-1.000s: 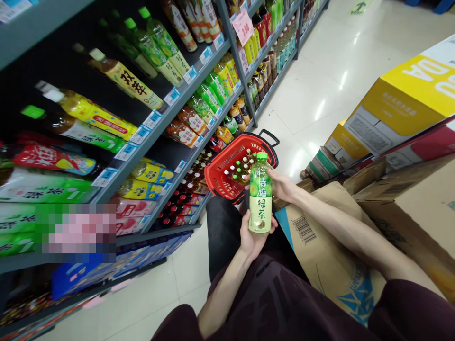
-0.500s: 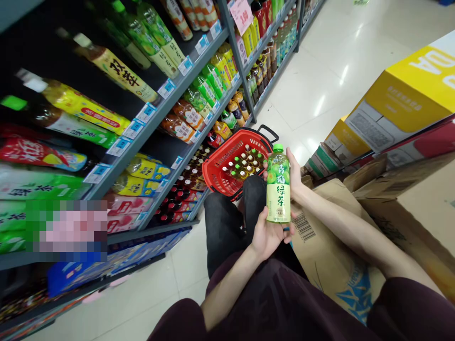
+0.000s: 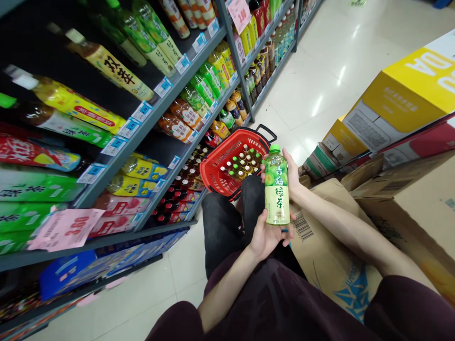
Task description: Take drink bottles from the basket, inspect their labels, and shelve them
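Observation:
A green tea bottle [image 3: 277,189] with a light green cap and a green and cream label is held upright in front of my lap, its label facing up at me. My left hand [image 3: 265,237] supports it at the base, thumb against the lower side. Around its upper right side wraps my right hand [image 3: 292,173], with fingertips showing at the far left edge. Just beyond my knees stands a red shopping basket [image 3: 216,176] with a black handle, holding several small bottles [image 3: 245,158] with white and green caps.
Drink shelves [image 3: 149,111] with price tags run along the left, and a pink price sign [image 3: 69,228] sticks out low. Flattened cardboard [image 3: 320,237] lies to my right, beside an open carton [image 3: 408,237]. Yellow boxes [image 3: 394,99] are stacked behind. Tiled floor [image 3: 305,71] stretches ahead.
The view has shifted slightly, so the shelves and basket appear a little farther left. Both hands keep the same hold on the green tea bottle.

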Demonstrator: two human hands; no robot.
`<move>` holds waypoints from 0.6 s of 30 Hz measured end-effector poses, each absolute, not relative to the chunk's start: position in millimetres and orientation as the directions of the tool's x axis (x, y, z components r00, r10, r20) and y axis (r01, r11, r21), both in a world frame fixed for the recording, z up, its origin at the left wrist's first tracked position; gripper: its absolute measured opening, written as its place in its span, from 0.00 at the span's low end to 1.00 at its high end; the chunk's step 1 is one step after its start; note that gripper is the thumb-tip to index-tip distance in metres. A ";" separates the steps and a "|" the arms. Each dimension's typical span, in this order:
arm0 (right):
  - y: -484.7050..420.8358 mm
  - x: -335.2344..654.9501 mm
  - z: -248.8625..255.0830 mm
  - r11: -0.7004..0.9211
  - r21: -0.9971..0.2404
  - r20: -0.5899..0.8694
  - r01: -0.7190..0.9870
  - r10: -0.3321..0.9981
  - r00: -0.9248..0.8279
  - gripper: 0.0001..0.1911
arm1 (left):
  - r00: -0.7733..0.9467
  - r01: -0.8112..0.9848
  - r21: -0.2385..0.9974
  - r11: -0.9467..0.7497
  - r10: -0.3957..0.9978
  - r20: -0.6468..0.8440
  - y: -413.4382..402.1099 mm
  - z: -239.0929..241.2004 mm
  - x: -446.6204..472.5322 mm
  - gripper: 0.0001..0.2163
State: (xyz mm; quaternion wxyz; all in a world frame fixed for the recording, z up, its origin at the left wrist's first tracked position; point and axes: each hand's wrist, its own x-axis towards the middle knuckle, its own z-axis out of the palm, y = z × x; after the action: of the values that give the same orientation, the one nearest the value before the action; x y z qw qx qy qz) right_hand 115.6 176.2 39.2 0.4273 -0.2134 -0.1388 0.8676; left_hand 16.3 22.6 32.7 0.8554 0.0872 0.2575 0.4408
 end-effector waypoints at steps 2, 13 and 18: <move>176.3 115.8 39.1 -0.595 -0.432 -0.253 -0.678 0.801 -0.542 0.25 | 0.474 -0.701 0.393 0.595 0.800 -0.367 22.2 32.2 16.3 0.28; 175.3 115.7 42.4 -0.584 -0.420 -0.265 -0.694 0.811 -0.522 0.25 | 0.471 -0.665 0.449 0.597 0.802 -0.368 21.6 29.8 15.1 0.30; 175.5 115.1 41.2 -0.571 -0.426 -0.237 -0.701 0.819 -0.523 0.25 | 0.432 -0.674 0.471 0.568 0.821 -0.372 19.4 31.9 16.2 0.29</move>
State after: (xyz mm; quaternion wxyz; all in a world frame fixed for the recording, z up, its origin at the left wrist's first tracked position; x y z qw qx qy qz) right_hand 115.1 175.5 41.2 0.4413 -0.2096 -0.1400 0.8613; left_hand 16.2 19.4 31.9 0.8366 0.1267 0.2902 0.4470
